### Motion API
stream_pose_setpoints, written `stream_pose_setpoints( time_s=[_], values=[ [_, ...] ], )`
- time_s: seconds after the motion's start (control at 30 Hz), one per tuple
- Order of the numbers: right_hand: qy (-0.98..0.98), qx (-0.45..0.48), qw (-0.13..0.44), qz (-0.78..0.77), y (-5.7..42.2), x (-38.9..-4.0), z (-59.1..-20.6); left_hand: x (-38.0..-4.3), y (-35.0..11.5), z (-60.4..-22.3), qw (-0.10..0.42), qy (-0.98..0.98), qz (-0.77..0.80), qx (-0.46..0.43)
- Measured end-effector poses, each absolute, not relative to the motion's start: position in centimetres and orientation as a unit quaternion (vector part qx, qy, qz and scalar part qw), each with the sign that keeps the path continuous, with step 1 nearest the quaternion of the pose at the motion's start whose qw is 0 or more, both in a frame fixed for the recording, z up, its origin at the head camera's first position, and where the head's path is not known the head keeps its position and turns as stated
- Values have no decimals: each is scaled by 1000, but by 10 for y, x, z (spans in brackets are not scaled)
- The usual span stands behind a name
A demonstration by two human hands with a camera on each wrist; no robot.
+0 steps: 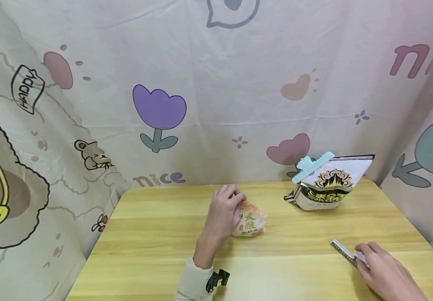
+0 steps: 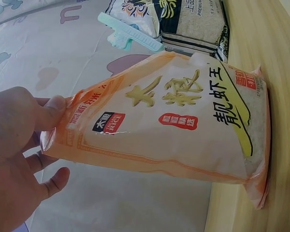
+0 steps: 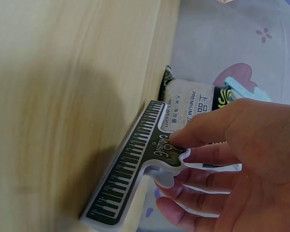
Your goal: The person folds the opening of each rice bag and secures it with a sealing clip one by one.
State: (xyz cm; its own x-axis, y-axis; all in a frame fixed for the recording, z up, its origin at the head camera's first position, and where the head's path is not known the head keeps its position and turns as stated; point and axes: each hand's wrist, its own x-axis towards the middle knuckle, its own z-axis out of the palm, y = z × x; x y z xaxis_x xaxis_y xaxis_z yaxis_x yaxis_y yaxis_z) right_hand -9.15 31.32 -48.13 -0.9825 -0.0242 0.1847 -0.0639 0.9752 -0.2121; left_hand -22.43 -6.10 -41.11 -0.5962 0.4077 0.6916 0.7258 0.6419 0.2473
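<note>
My left hand [image 1: 221, 215] pinches the gathered top of an orange and white rice bag [image 2: 169, 116], thumb on one side and fingers behind. The bag stands upright with its bottom on the wooden table, gold and black characters on its front. My right hand [image 1: 387, 269] is near the table's right front. Between its thumb and fingers it grips the handle of a bag clip [image 3: 130, 169], which has a piano-key pattern and the word "Music". In the right wrist view the clip's long bar lies close over the tabletop.
A second rice bag [image 1: 327, 188], white and black, stands at the back right, its top folded over under a mint-green clip [image 1: 312, 167]. The wooden table [image 1: 156, 242] meets a cloth backdrop [image 1: 216, 104] printed with flowers and hearts at the back and sides.
</note>
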Motion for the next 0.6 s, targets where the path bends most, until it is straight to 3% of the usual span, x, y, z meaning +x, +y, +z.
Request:
stream_pose_setpoints(
  time_s=[0.6],
  values=[
    [-988, 30, 104, 106, 302, -99, -471, -222, -62, -410, 298, -859, -257, -327]
  ],
)
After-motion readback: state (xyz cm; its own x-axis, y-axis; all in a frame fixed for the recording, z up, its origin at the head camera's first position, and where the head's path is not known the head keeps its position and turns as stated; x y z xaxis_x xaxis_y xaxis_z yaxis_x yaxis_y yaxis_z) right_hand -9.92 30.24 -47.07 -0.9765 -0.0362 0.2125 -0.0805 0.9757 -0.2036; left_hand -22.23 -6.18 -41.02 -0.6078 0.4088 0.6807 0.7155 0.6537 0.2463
